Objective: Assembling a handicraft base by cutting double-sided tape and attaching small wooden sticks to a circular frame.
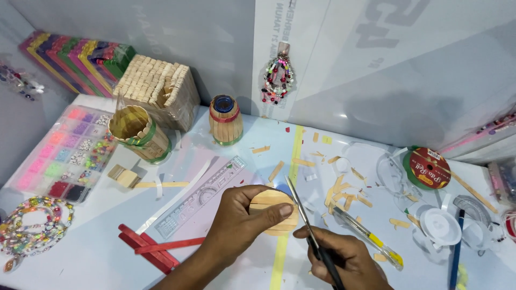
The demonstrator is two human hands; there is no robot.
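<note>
The left hand (pixel 242 220) grips a round wooden disc (pixel 274 211), the right hand (pixel 344 260) clasps scissors (pixel 306 220), near a red-labelled spool (pixel 428 168).

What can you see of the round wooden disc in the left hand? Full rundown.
The wooden disc is a pale, flat round piece that looks made of craft sticks laid side by side, with seams running across its face. The left hand grips it from the left, thumb lying over its face and fingers hiding its left edge, holding it just above the white table. A thin metal blade in the right hand meets its right edge.
</note>
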